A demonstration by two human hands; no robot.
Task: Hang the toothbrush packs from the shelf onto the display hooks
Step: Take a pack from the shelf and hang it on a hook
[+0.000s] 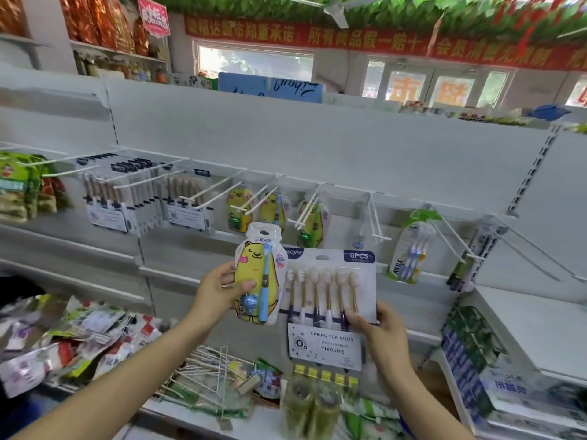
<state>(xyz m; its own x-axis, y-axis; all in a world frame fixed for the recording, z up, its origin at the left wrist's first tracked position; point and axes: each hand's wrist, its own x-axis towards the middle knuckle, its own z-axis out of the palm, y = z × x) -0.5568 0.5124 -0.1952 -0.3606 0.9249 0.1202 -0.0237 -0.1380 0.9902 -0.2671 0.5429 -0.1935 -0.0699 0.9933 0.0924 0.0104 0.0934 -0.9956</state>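
While the right hand (386,336) grips the six-brush pack (330,308), the left hand (219,293) holds the bear toothbrush pack (259,274) upright, just below the bear-pack hooks (254,201).

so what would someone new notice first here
Probably the two packs held up mid-frame: the left hand grips a yellow bear pack, and the right hand holds a six-brush pack beside it. Behind them, white hooks jut from the back panel, some bare, some carrying matching packs. Overhead hangs a red banner.

Red banner (381,38), snack bags (22,188), ceiling fan (336,11)
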